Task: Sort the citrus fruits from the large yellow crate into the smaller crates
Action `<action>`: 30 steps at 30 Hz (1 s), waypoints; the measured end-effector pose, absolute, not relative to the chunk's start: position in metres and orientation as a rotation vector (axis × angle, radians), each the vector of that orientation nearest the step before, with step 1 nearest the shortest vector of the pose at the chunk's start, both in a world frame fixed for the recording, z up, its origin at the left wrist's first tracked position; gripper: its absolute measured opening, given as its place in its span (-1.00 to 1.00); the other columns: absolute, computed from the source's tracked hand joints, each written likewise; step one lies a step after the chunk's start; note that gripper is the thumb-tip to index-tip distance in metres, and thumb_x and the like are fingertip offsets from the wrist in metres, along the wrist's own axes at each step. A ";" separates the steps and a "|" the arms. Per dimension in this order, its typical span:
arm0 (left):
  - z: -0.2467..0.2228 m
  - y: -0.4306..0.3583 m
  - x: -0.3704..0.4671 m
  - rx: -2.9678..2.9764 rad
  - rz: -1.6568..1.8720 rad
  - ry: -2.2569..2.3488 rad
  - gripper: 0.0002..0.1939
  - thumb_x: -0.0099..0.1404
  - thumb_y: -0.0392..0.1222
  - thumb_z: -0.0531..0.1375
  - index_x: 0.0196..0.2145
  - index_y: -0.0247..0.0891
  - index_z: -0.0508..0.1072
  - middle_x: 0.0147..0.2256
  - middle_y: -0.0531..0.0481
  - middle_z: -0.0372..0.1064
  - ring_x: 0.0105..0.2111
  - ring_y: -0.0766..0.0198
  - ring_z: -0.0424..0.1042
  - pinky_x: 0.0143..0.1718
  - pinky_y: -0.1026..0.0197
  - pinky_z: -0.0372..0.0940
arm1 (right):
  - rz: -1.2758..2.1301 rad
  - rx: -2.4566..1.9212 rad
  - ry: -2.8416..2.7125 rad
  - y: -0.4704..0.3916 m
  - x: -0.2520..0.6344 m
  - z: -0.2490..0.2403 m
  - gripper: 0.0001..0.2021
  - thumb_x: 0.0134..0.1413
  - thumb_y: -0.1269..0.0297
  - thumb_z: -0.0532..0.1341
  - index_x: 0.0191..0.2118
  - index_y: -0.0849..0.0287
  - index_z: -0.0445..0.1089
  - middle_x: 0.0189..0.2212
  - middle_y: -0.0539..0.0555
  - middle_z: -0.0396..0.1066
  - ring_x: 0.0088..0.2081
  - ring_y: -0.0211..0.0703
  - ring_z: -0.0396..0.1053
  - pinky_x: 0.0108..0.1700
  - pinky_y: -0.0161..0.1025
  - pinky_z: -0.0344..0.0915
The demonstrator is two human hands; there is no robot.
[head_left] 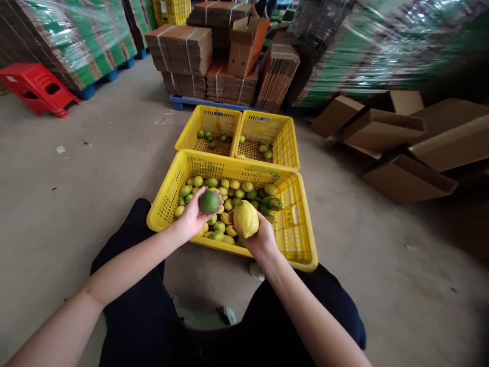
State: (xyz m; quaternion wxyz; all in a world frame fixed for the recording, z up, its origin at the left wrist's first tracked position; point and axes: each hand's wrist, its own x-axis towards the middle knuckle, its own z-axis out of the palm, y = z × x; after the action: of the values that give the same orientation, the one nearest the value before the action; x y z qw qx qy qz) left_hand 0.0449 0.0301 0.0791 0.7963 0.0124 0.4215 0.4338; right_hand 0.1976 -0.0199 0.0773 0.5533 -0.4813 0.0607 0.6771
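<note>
Above a large yellow plastic crate, seen from the head camera, two bare hands each hold a single fruit. The left hand, palm up, cups a round dark-green citrus fruit, fingers curled beneath it. The right hand grips a big yellow lemon, its pointed end toward the wearer. The two fruits are near each other but apart. Below them, smaller lemons and limes in yellow and green spread across the crate's left and middle. Just beyond stand two more yellow crates, a left rear crate and a right rear crate, each with several fruits at the bottom. Farther back, strapped bundles of flattened cardboard rest on a blue pallet. On the left stands a red plastic stool; on the right, open cardboard boxes lie on the floor.
</note>
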 end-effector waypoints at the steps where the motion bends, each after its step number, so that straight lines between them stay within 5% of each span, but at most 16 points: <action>1: 0.081 0.030 0.045 0.001 0.911 0.900 -0.68 0.49 -0.13 0.01 -0.25 -0.38 0.46 -0.43 -0.10 0.50 -0.46 0.28 0.55 -0.41 0.29 0.52 | 1.622 -1.142 0.140 -0.020 0.198 0.075 -0.77 0.21 0.35 0.05 -0.31 0.15 0.46 -0.54 0.06 0.55 -0.50 -0.08 0.53 -0.57 -0.26 0.42; 9: 0.092 0.033 0.043 -0.026 0.952 0.907 -0.81 0.36 -0.25 0.16 -0.43 -0.32 0.38 -0.53 -0.02 0.41 -0.58 0.37 0.43 -0.51 0.38 0.45 | 1.697 -1.015 0.075 -0.026 0.203 0.072 -0.77 0.18 0.14 0.19 -0.31 0.19 0.49 -0.51 0.13 0.56 -0.40 0.04 0.58 -0.38 -0.12 0.53; 13: 0.086 0.031 0.042 -0.056 0.943 0.863 -0.77 0.36 -0.19 0.11 -0.44 -0.33 0.39 -0.54 -0.06 0.41 -0.53 0.29 0.47 -0.48 0.30 0.47 | 1.690 -1.010 0.004 -0.029 0.204 0.080 -0.86 0.07 0.20 0.28 -0.36 0.17 0.47 -0.53 0.09 0.54 -0.46 -0.01 0.55 -0.42 -0.15 0.53; 18: 0.077 0.031 0.042 -0.001 0.864 0.884 -0.68 0.40 -0.16 0.00 -0.38 -0.36 0.44 -0.49 -0.14 0.47 -0.61 0.28 0.42 -0.65 0.30 0.35 | 1.703 -1.003 0.012 -0.028 0.202 0.081 -0.81 0.10 0.16 0.24 -0.40 0.17 0.46 -0.58 0.11 0.50 -0.46 0.00 0.55 -0.45 -0.16 0.52; 25: 0.078 0.032 0.049 0.054 0.888 0.941 -0.78 0.44 -0.23 0.04 -0.20 -0.37 0.46 -0.38 -0.11 0.53 -0.40 0.24 0.57 -0.37 0.26 0.51 | 1.558 -1.068 0.206 -0.019 0.207 0.074 -0.72 0.33 0.19 0.05 -0.28 0.17 0.45 -0.48 0.11 0.57 -0.47 -0.08 0.53 -0.37 -0.16 0.55; 30: 0.079 0.031 0.050 -0.019 0.880 0.908 -0.75 0.44 -0.22 0.03 -0.35 -0.34 0.42 -0.46 -0.08 0.46 -0.45 0.26 0.53 -0.42 0.27 0.49 | 1.634 -1.067 0.237 -0.022 0.209 0.075 -0.73 0.32 0.26 0.03 -0.26 0.19 0.45 -0.48 0.14 0.57 -0.41 0.00 0.56 -0.32 -0.05 0.56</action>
State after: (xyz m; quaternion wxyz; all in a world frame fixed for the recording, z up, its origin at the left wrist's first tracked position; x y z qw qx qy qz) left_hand 0.0499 0.0314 0.0785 0.8068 -0.0087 0.4243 0.4111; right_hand 0.2091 -0.0216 0.0749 0.5547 -0.4518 0.1004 0.6915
